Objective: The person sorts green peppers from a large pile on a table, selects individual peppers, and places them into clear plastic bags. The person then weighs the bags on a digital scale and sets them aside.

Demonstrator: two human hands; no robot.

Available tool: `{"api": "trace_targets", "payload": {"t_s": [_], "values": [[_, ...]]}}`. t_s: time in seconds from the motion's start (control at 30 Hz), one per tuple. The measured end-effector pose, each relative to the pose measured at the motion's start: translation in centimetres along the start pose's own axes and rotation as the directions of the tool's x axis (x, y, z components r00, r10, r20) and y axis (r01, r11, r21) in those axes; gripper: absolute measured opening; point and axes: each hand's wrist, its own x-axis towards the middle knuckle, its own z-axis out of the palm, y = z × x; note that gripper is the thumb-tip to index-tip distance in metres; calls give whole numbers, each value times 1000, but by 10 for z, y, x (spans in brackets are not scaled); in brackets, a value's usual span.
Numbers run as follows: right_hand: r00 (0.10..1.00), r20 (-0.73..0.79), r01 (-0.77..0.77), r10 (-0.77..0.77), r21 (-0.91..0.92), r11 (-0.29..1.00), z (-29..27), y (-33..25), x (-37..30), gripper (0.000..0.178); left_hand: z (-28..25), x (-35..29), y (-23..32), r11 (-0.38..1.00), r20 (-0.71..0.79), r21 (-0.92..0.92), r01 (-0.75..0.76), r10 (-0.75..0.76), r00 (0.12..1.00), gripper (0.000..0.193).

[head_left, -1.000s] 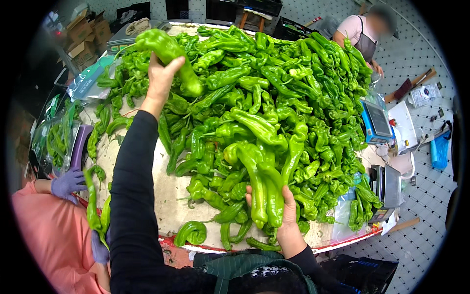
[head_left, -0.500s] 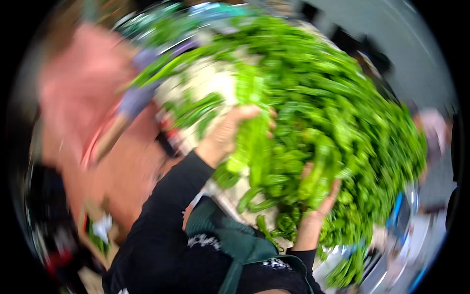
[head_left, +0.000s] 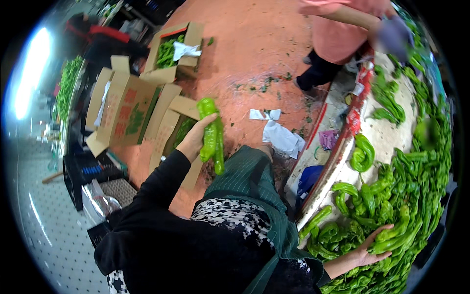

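Left hand (head_left: 196,139) swung peppers (head_left: 211,137) over floor boxes (head_left: 171,128).

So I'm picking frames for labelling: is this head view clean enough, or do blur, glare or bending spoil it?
Head view: the left hand gripping green peppers is sharp; strong white glare washes the left rim; the table edge bows from the fisheye; a co-worker's gloved hand at the top is blurred; the right hand on the pepper pile is fairly clear.
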Motion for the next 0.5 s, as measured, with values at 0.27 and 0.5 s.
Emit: {"api": "trace_targets", "payload": {"t_s": [0.27,0.5], "values": [[996,60,82,-72,-180,980,4,2,11,71,-173,-17,-55,969,-392,-170,-181,102,914,33],[989,-141,-45,51,51,998,-1,1,0,63,-313,46,-73,889,-599,-130,-439,283,749,48]]}}
